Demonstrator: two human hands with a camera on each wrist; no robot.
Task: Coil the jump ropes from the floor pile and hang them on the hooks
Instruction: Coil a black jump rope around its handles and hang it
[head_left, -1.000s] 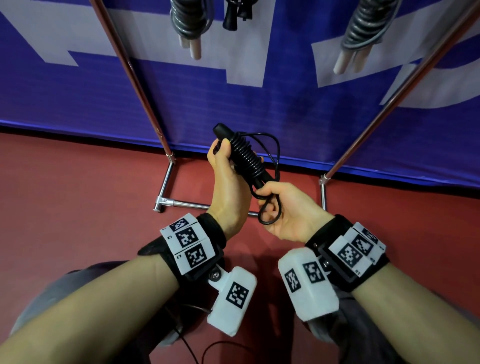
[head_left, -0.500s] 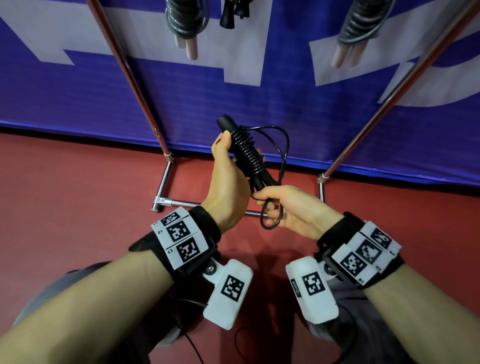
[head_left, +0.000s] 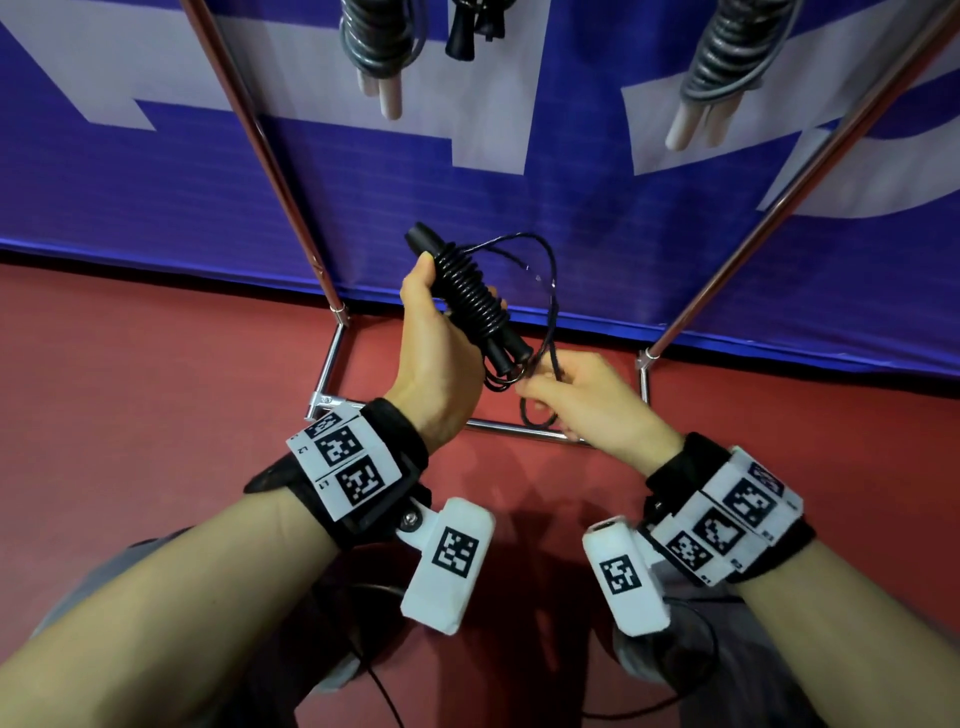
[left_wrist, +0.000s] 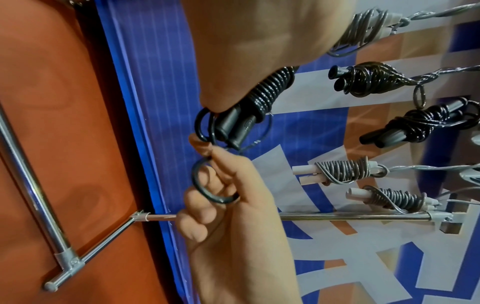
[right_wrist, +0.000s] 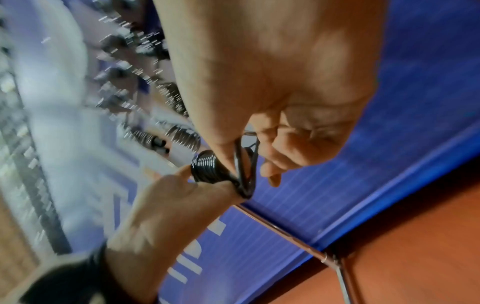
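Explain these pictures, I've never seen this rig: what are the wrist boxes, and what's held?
No machine: these are a person's two bare hands. The wide picture comes from a head camera looking down; the other two come from the white boxes strapped at the wrists, looking at what is held. The left hand grips a black rope wound round its handles. The right hand pinches its loose loop. Behind, a metal rack stands on the red floor, with coiled ropes already hung. The right wrist picture is blurred.

Perhaps five hung ropes (left_wrist: 374, 81), one held rope (left_wrist: 270, 90).
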